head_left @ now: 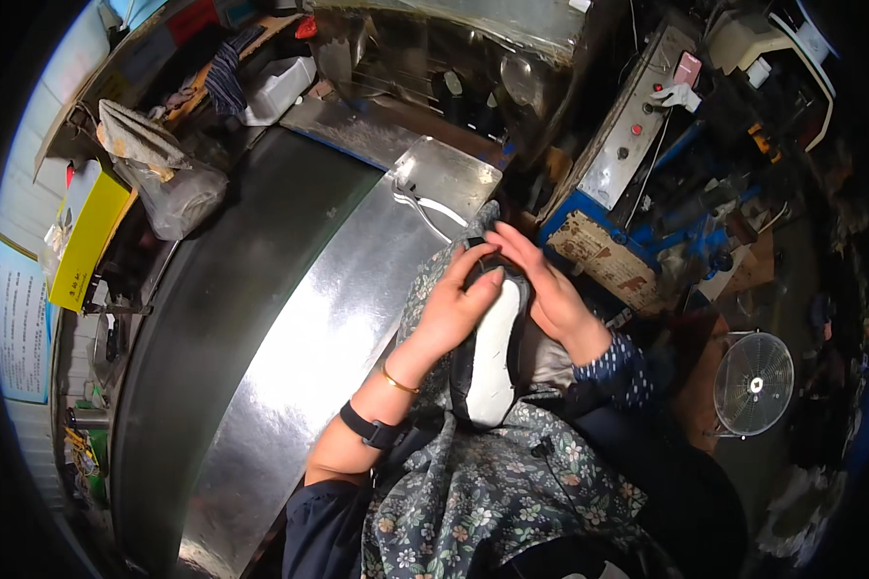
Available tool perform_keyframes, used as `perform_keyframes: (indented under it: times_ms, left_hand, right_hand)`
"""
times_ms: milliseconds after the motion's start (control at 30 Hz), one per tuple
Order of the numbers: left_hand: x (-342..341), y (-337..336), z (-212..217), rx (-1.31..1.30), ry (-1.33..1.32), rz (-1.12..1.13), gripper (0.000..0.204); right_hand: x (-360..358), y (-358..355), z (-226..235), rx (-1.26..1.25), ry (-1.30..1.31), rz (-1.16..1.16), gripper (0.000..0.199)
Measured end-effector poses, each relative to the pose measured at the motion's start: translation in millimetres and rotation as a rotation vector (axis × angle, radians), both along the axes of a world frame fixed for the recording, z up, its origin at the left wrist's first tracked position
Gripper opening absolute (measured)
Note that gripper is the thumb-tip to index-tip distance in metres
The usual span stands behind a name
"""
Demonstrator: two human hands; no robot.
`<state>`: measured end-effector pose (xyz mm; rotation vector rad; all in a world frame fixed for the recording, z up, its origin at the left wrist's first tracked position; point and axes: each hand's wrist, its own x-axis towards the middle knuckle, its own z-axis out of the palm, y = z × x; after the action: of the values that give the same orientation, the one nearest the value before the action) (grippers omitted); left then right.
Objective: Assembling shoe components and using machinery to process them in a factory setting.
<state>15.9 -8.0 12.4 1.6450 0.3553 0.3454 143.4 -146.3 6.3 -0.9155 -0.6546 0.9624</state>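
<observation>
A dark shoe upper (462,372) lies bottom up over my lap, its white insole board (494,357) facing me. It appears to be stretched over a last, which is mostly hidden. My left hand (459,297) grips its far end, with the thumb at the tip of the white board and the fingers bent over the edge. From the other side my right hand (550,294) wraps the same end, fingers pressed together against the dark material. Beyond my hands, white-handled pincers (423,205) rest on a metal tray (463,166). A floral apron (483,492) covers my lap.
Left of me runs a shiny metal ledge (290,357) beside a dark conveyor belt (232,289). A yellow box (89,236) and a plastic bag (179,198) stand past the belt. To the right are a control panel (628,135) and a round wire-guarded fan (753,384).
</observation>
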Motion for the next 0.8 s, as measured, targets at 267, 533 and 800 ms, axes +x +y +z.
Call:
perform_keyframes:
  times_ms: [267, 533, 800]
  left_hand:
    - [-2, 2, -14, -0.21, -0.092, -0.101, 0.05]
    - [5, 4, -29, -0.095, -0.124, -0.025, 0.046]
    - [2, -44, 70, 0.565, 0.243, -0.015, 0.083]
  right_hand:
    - [-18, 22, 15, -0.1, -0.749, -0.25, 0.024]
    - [-5, 10, 28, -0.208, -0.672, -0.05, 0.037]
    - [33, -29, 20, 0.135, 0.175, 0.17, 0.069]
